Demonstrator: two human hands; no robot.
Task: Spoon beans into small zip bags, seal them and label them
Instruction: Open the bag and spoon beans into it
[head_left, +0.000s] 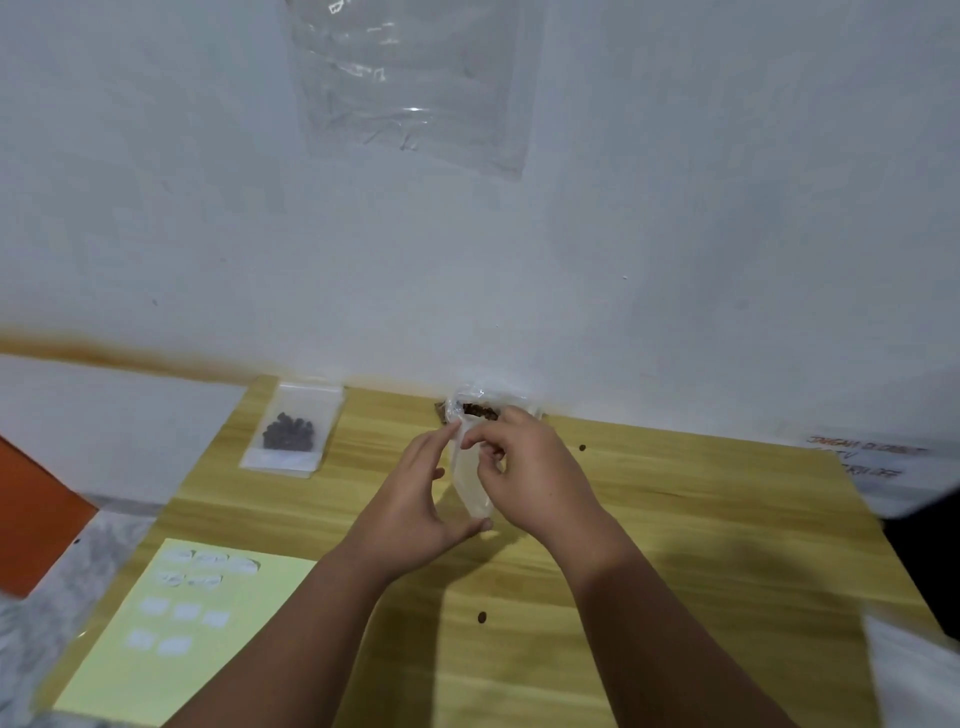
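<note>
Both hands meet over the middle of the wooden table (675, 545), holding a small clear zip bag (470, 480) upright between them. My left hand (415, 493) holds the bag between its fingertips at the top and its thumb at the bottom. My right hand (524, 467) pinches the bag's upper edge with curled fingers. Behind the hands, against the wall, lies a larger clear bag of brown beans (480, 408). A filled small zip bag with dark beans (291, 428) lies flat at the far left of the table. No spoon is in view.
A pale yellow sheet with white stickers (182, 623) lies at the table's near left corner. Two loose beans (482, 617) (582, 447) sit on the wood. A clear plastic sheet (410, 78) hangs on the wall. A handwritten paper note (872, 457) is at the right.
</note>
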